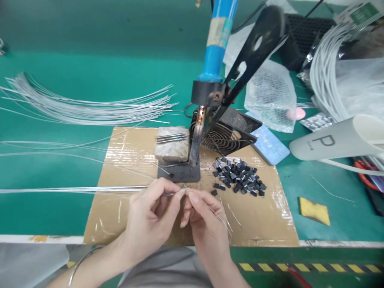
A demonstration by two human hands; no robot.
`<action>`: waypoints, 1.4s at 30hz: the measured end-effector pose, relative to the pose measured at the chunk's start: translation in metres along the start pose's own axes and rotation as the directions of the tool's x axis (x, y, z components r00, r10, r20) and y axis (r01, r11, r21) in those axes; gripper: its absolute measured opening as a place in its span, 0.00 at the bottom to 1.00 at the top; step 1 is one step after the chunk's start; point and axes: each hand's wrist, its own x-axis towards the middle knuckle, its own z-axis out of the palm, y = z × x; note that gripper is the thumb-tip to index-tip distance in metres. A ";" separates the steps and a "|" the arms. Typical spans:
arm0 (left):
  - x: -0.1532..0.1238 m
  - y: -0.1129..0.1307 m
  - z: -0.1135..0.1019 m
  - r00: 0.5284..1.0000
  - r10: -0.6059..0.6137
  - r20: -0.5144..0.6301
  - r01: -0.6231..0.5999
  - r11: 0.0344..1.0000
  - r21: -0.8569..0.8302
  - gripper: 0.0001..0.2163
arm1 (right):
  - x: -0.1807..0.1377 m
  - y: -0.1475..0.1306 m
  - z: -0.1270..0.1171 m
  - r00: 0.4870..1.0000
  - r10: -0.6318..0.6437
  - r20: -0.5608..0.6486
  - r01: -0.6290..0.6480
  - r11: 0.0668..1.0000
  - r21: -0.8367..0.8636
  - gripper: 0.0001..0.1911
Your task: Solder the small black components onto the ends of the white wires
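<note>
My left hand [154, 212] is closed in a pinch on a few thin white wires [120, 189] that run off to the left. Its fingertips meet those of my right hand [207, 218], which is also pinched shut at the wire ends. A fine silvery strand [220, 219] trails from my right fingers; whether it belongs to the same wires I cannot tell. The exact contact point is hidden by the fingertips. Just beyond my hands stands a blue-handled soldering iron [213, 60] in a black metal stand [252, 52], its tip pointing down.
Cardboard [120, 212] covers the work area. Small black parts [240, 176] lie heaped at right, beside a small fan [225, 136]. A wrapped block [172, 146] bears several short metal pieces. More white wires [99, 106], a white cup [333, 140] and a yellow sponge [314, 211] lie around.
</note>
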 end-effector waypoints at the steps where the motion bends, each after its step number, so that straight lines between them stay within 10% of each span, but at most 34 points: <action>1: 0.000 0.000 0.000 1.000 -0.009 0.004 0.009 1.000 -0.005 0.08 | -0.001 0.000 0.001 1.000 0.000 -0.003 0.000 1.000 0.004 0.13; 13: 0.004 -0.001 -0.005 0.982 -0.172 0.073 0.181 0.973 -0.141 0.04 | 0.000 -0.017 -0.040 0.966 -0.253 0.055 0.258 0.926 -0.276 0.25; 17: 0.006 -0.002 -0.008 0.975 -0.204 0.090 0.217 0.960 -0.178 0.03 | -0.002 -0.040 -0.072 0.834 -0.551 0.030 0.418 0.596 -0.686 0.17; 25: 0.007 -0.001 -0.006 0.977 -0.188 0.101 0.202 0.966 -0.161 0.05 | 0.012 -0.036 -0.076 0.715 -0.606 0.348 0.403 -0.049 -0.914 0.09; 33: 0.008 0.001 -0.006 0.983 -0.163 0.079 0.172 0.978 -0.116 0.06 | 0.001 -0.044 -0.070 0.706 -0.546 0.451 0.335 -0.303 -0.892 0.07; 38: 0.006 0.001 -0.009 0.974 -0.206 0.098 0.214 0.974 -0.079 0.06 | -0.001 -0.047 -0.069 0.676 -0.561 0.478 0.358 -0.316 -0.879 0.09; 42: 0.006 0.001 -0.011 0.966 -0.233 0.111 0.239 0.970 -0.049 0.06 | -0.002 -0.045 -0.065 0.725 -0.584 0.364 0.462 0.021 -0.886 0.05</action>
